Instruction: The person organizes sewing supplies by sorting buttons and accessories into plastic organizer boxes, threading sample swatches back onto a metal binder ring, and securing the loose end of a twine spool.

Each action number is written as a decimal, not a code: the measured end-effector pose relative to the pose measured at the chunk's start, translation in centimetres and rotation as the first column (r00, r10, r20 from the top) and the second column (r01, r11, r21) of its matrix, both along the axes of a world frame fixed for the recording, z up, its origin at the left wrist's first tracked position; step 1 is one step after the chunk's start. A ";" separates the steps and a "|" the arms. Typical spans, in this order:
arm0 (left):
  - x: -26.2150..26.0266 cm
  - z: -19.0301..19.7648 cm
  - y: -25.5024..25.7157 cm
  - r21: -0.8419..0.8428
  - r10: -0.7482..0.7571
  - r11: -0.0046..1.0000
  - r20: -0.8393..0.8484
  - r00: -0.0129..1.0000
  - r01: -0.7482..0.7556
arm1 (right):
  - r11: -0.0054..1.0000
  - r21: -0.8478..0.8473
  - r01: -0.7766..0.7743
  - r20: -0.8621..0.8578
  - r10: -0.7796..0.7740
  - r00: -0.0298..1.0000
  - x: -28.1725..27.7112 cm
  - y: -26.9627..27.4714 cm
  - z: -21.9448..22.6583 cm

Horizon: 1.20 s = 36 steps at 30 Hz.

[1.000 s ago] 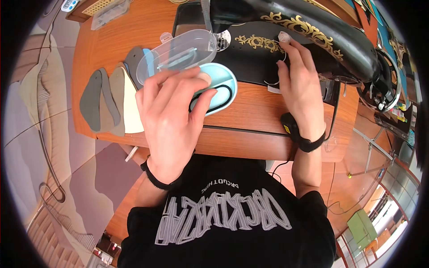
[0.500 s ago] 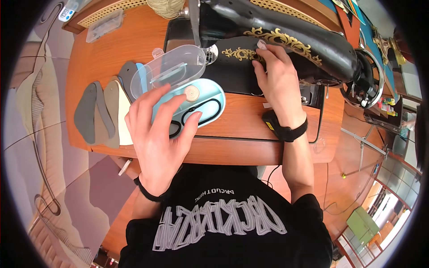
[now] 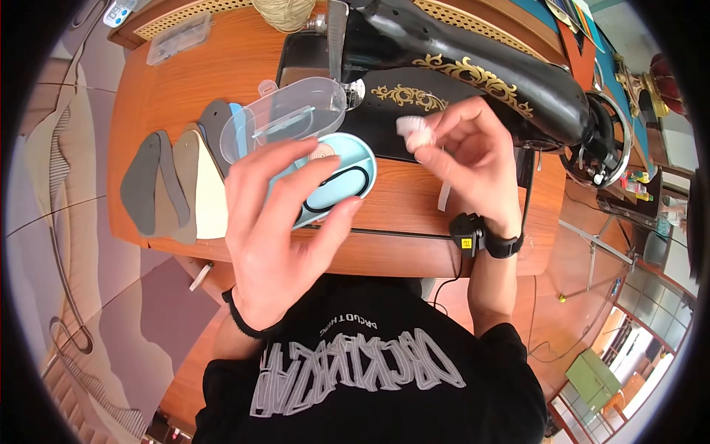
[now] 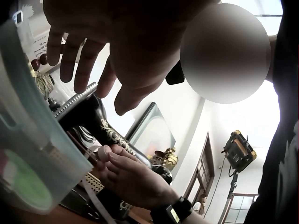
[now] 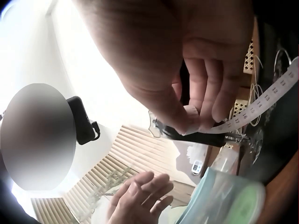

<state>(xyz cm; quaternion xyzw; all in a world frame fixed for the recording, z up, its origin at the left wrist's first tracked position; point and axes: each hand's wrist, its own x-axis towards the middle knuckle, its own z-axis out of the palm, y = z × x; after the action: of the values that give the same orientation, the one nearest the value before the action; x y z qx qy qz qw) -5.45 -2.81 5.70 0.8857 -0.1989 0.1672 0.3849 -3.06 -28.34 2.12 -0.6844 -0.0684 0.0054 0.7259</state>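
Observation:
My right hand (image 3: pixel 481 159) pinches a small rolled white measuring tape (image 3: pixel 419 135) between thumb and fingers, above the sewing machine's bed. In the right wrist view, a numbered strip of the tape (image 5: pixel 261 106) trails away from the fingers. My left hand (image 3: pixel 277 229), fingers spread and slightly bent, is over the near left side of a light blue oval case (image 3: pixel 362 152) and holds nothing. Inside the case lie a round beige coil (image 3: pixel 321 152) and a black cord (image 3: pixel 367 180); my left fingers partly cover them. The clear lid (image 3: pixel 296 103) stands open behind.
A black sewing machine (image 3: pixel 399 33) with gold ornament spans the back right. Grey and cream flat pieces (image 3: pixel 140 185) lie left on the wooden table (image 3: pixel 414 200). Behind them are a clear box (image 3: pixel 179 41) and a ball of twine (image 3: pixel 285 11).
My right hand has lifted the rolled tape off the machine's bed and brought it left toward the case. My left hand has let go of the beige coil, which now lies in the case.

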 end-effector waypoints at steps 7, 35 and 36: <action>1.3 1.0 -2.1 -0.067 -0.249 0.968 -0.094 0.964 0.244 | 0.978 -0.073 -0.196 0.216 0.207 0.954 -1.1 1.6 0.7; 0.8 0.9 -1.8 -0.300 -0.264 0.933 -0.190 0.946 0.200 | 0.948 0.170 -0.270 0.050 0.266 0.963 -1.3 2.2 0.6; 0.9 0.9 -1.7 -0.295 -0.268 0.933 -0.195 0.943 0.204 | 0.938 0.219 -0.268 0.062 0.261 0.963 -1.2 2.1 0.6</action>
<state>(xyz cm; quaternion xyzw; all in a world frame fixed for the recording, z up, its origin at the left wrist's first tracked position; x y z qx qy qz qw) -4.60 -4.48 6.58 0.8074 -0.2334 0.0404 0.5403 -4.26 -26.26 2.72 -0.5821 -0.1713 0.0843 0.7904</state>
